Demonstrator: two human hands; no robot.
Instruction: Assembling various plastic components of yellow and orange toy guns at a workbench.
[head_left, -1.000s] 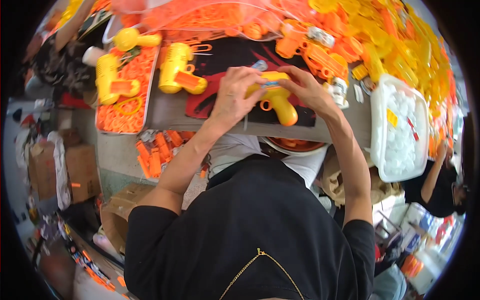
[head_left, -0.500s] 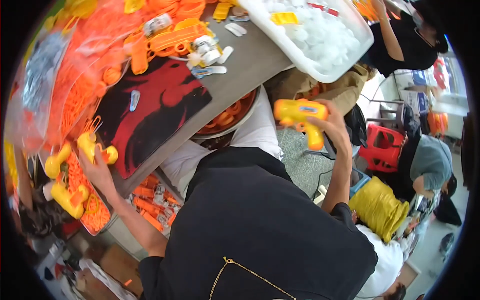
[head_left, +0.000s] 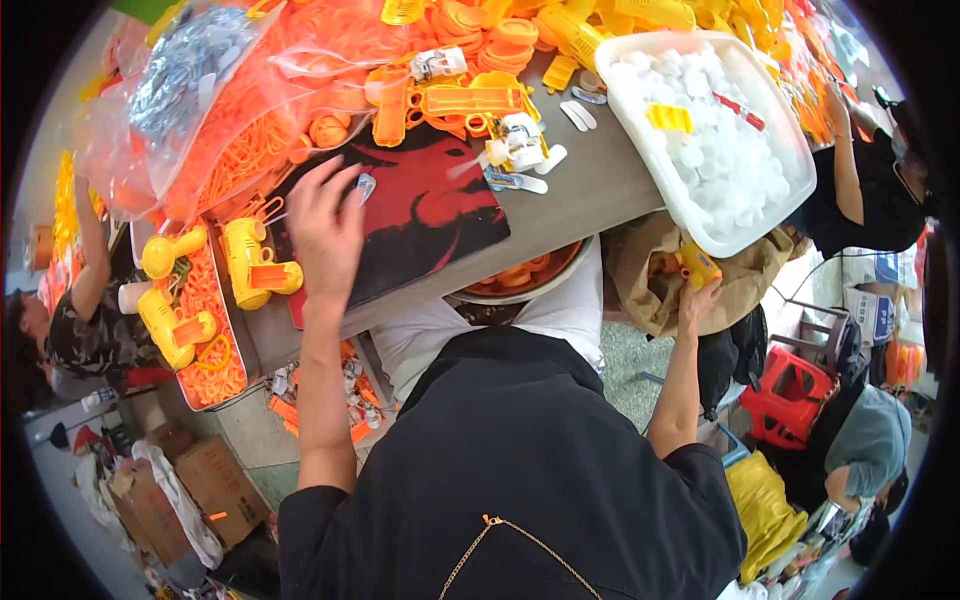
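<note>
My left hand [head_left: 330, 230] is raised over a black and red mat [head_left: 430, 225], fingers apart and holding nothing. Close to its fingertips a small pale-and-blue label piece [head_left: 366, 186] lies on the mat. A yellow toy gun housing [head_left: 246, 262] is left of that hand, at the mat's edge. At the right, my right hand [head_left: 698, 302] grips a yellow and orange toy gun [head_left: 699, 266] at the mouth of a brown paper sack [head_left: 640, 285]. My fingers and the sack hide part of the toy gun.
A white tray [head_left: 612, 75] of small translucent white parts overhangs the table edge above the sack. Orange parts fill a bin [head_left: 226, 350] at the left, with yellow housings on top. A metal bowl [head_left: 560, 277] sits at my lap. A red stool [head_left: 785, 400] stands right.
My right hand has carried the toy gun right to the sack's mouth. My left hand has left the yellow housing and moved over the mat. The view has shifted.
</note>
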